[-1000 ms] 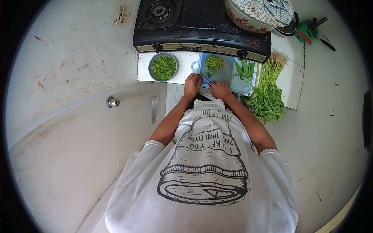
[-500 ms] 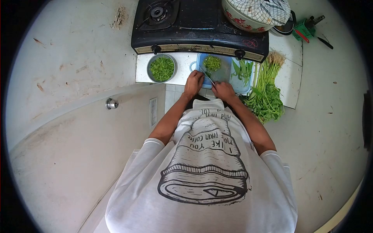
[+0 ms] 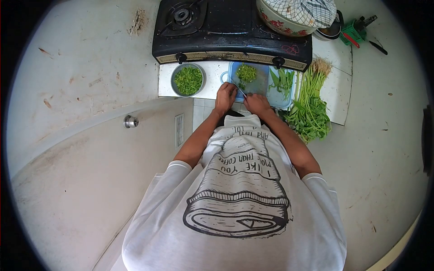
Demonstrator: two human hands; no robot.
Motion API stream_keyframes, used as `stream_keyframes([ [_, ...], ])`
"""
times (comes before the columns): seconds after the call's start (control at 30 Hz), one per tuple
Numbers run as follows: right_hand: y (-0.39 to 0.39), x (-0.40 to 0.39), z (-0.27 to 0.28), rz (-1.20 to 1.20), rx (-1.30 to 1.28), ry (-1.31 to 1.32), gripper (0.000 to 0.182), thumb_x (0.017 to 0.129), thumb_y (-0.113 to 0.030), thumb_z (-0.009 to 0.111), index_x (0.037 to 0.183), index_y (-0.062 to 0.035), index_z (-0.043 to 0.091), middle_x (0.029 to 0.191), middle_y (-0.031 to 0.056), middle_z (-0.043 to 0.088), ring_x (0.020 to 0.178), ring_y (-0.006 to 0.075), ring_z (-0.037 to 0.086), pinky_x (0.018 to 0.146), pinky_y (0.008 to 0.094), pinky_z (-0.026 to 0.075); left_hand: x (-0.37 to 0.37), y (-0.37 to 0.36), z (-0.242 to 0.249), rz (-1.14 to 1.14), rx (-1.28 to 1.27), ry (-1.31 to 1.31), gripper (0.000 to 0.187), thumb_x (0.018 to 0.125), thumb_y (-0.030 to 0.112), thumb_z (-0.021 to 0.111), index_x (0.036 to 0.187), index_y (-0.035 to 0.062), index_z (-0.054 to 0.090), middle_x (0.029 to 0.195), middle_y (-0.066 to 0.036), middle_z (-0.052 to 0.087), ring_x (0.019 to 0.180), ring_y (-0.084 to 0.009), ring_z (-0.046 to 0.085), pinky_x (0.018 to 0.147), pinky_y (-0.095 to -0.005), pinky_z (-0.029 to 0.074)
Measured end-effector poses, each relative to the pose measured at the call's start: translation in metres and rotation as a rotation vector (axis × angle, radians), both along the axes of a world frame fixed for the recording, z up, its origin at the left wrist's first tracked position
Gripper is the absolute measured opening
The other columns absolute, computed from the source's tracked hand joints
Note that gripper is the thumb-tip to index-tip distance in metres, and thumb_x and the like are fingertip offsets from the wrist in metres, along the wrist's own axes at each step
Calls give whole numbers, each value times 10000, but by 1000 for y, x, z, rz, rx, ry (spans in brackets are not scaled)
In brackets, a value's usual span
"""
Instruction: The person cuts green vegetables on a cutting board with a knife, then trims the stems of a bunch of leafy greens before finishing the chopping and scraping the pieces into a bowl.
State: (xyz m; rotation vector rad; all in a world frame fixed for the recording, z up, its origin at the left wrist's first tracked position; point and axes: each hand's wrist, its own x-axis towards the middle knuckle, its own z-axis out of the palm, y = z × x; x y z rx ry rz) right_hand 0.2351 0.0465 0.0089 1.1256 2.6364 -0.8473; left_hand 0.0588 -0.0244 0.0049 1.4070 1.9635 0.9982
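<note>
My right hand (image 3: 257,104) is closed around the handle of a knife (image 3: 240,90), whose blade slants up and left over the cutting board (image 3: 260,84). My left hand (image 3: 226,96) rests at the board's left front edge, fingers curled close to the blade tip; what they pinch is hidden. Just beyond the blade lies a pile of chopped greens (image 3: 247,72), with a few darker green bits nearer the fingers. Some cut leafy stems (image 3: 283,81) lie at the right end of the blue-rimmed board.
A grey bowl of chopped greens (image 3: 188,80) stands left of the board. To the right lies a big bunch of leafy greens (image 3: 309,115) with roots. Behind are a black gas stove (image 3: 230,43), a cloth-covered pot (image 3: 285,23) and a green basket of utensils (image 3: 353,33).
My right hand and the knife have shifted slightly left, closer to my left hand. My left hand stays nearly in place.
</note>
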Motion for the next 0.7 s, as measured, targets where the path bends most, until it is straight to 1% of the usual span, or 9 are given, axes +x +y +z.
stream_keyframes([
  [0.13,2,2,2,55,-12,-14,395,979,-329,537,901,8,729,854,258,726,789,434,720,781,530,575,-2,-3,-5,-26,68,70,90,880,28,691,961,3,721,948,-167,656,887,-372,652,791,-441,534],
  [0.3,3,9,0,9,-49,-28,417,979,-346,533,882,8,729,848,256,724,805,434,720,784,533,574,-1,-1,-4,8,9,11,93,879,35,697,965,10,723,924,-152,649,853,-340,662,768,-419,537],
  [0.4,2,9,-1,-3,-10,-19,413,976,-351,536,894,7,725,833,262,718,810,432,720,780,534,574,2,1,4,17,-20,-3,88,877,38,702,958,9,721,913,-144,644,828,-324,665,753,-406,538],
  [0.6,-2,7,3,32,-55,-5,396,979,-338,529,932,7,717,851,270,717,811,430,721,785,537,571,0,2,0,17,-7,26,84,861,39,710,940,12,712,896,-143,637,802,-317,661,730,-402,534],
  [0.7,-2,2,2,39,-7,-3,389,977,-302,506,889,-2,737,864,251,730,795,415,735,774,526,584,1,1,0,16,4,6,83,857,38,708,935,12,707,886,-144,635,800,-320,653,729,-407,528],
])
